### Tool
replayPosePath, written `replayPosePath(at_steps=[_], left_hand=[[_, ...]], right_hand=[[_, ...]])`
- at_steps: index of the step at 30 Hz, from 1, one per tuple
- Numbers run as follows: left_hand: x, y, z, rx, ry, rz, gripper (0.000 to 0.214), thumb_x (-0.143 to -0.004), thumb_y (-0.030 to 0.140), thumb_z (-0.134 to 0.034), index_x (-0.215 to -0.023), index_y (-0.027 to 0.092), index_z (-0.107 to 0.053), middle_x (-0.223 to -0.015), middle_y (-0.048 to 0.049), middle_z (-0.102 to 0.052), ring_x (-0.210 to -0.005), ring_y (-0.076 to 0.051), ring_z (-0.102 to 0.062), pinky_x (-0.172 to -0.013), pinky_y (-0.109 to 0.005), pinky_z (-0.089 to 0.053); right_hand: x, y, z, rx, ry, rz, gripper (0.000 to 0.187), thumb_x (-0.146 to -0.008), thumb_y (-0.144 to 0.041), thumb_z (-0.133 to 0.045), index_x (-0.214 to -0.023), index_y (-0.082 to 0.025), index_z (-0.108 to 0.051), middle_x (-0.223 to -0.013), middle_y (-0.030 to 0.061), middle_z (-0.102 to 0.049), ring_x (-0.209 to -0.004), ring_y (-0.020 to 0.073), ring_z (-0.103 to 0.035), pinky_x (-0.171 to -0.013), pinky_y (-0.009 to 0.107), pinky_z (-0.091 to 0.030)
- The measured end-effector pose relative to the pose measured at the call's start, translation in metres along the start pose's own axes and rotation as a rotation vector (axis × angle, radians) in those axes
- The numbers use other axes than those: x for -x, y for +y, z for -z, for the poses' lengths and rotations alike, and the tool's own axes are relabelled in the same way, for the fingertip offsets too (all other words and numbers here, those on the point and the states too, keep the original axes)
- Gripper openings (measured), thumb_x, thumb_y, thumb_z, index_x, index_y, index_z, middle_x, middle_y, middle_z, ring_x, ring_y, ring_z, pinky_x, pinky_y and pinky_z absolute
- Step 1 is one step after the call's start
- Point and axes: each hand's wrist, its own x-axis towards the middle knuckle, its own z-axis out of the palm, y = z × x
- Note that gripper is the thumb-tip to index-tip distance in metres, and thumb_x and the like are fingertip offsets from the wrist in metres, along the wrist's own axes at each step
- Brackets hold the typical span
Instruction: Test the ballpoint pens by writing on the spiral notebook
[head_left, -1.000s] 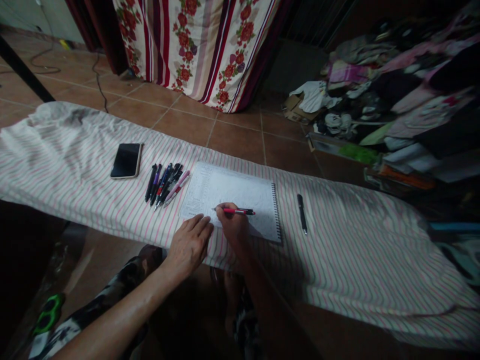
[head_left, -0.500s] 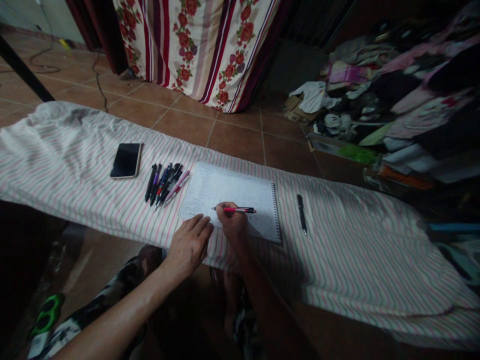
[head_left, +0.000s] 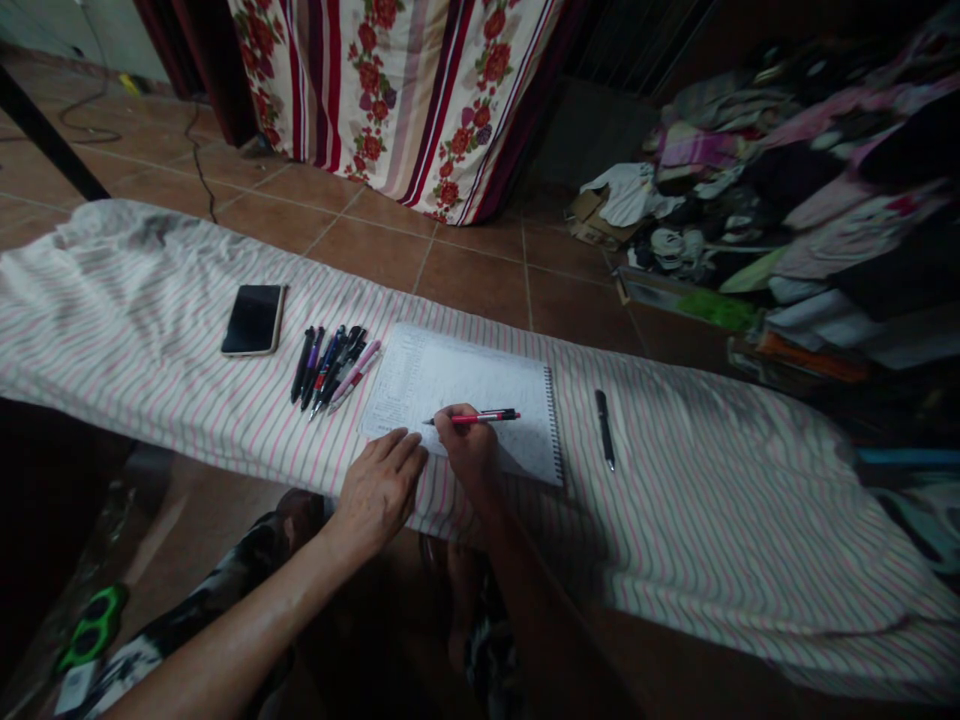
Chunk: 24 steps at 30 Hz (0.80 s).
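A spiral notebook lies on the striped cloth, its coil on the right and rows of writing down its left part. My right hand is closed around a red and black pen, whose tip points left at the page. Flat along the notebook's lower left edge rests my left hand, fingers stretched out and holding nothing. Left of the notebook lies a bunch of several pens, a pink pen among them. A single black pen is to the right of the coil.
A phone lies left of the pens on the cloth-covered bench. Beyond it are the tiled floor and a floral curtain. Clothes are heaped at the right. A green object sits at lower left.
The pen in my right hand has shifted slightly to the right and tilted a little. My left hand stays in place on the notebook's edge.
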Motion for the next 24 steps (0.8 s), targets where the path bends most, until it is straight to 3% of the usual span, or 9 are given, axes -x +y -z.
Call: replayPosePath(at_steps=[5,24], left_hand=[[-0.002,0.000,0.002,-0.008,0.003,-0.005,0.029,-0.083,0.016,-0.045,-0.109,0.013,-0.058,-0.118,-0.0103,-0.059,-0.112,-0.028,-0.048,-0.088,-0.042,-0.045],[0.012,-0.002,0.002,-0.020,0.027,-0.049,0.029,-0.081,0.014,-0.047,-0.106,0.010,-0.060,-0.118,-0.0126,-0.059,-0.118,-0.029,-0.044,-0.094,-0.043,-0.045]], right_hand=[[0.002,-0.002,0.001,0.076,-0.002,0.039,0.022,-0.071,-0.042,-0.051,-0.067,-0.022,-0.057,-0.052,-0.0025,-0.057,-0.050,0.0145,-0.052,-0.051,0.023,-0.038],[0.001,-0.007,0.017,-0.010,0.023,-0.006,0.031,-0.071,-0.049,-0.051,-0.069,-0.020,-0.059,-0.050,-0.0006,-0.058,-0.049,0.0144,-0.053,-0.048,0.023,-0.039]])
